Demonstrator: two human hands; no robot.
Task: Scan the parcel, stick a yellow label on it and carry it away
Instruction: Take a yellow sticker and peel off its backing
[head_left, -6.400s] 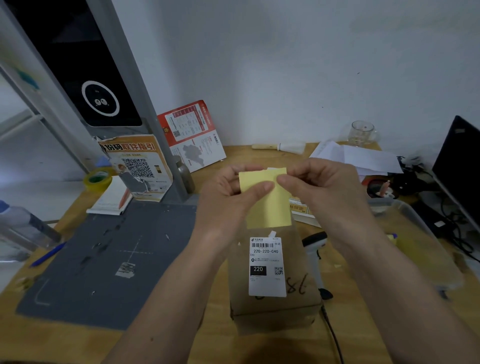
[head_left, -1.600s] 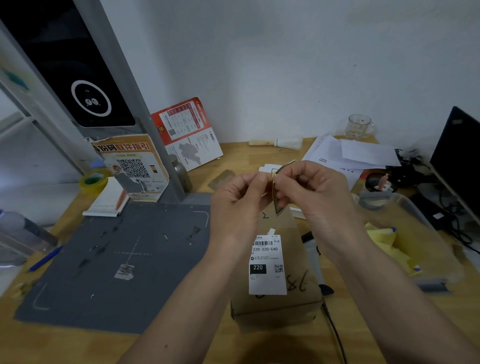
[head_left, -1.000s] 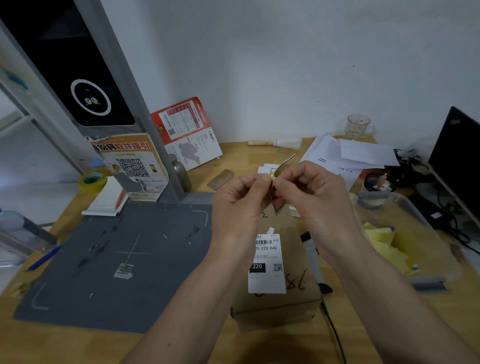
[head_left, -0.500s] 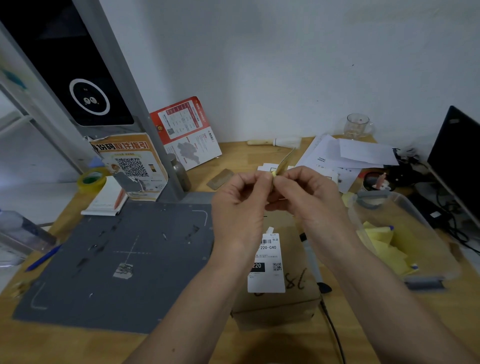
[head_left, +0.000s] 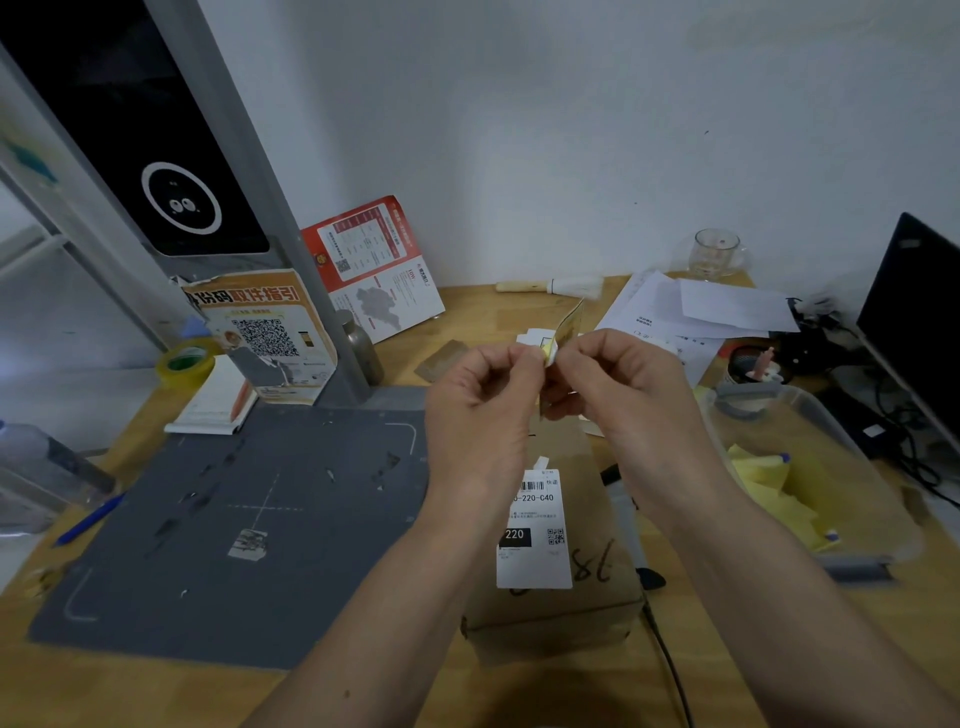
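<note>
A brown cardboard parcel (head_left: 587, 525) lies on the wooden desk below my hands, with a white shipping label (head_left: 535, 535) and the handwritten number 78 on its top. Above it, my left hand (head_left: 483, 410) and my right hand (head_left: 618, 395) meet and pinch a yellow label (head_left: 566, 332) between their fingertips. The label stands edge-on to me, its upper corner poking out above my fingers. A barcode scanner (head_left: 623, 509) lies beside the parcel on its right, partly hidden by my right forearm.
A grey scanning mat (head_left: 234, 519) covers the desk on the left, under a tall grey stand (head_left: 249, 171). A clear plastic tub (head_left: 810, 467) with yellow labels sits on the right. Papers (head_left: 696, 312), a glass cup (head_left: 717, 254) and a dark monitor (head_left: 914, 312) stand behind it.
The yellow label faced me flat 6.4 s ago; it has turned edge-on between my fingertips. My hands have stayed above the parcel, shifting only slightly.
</note>
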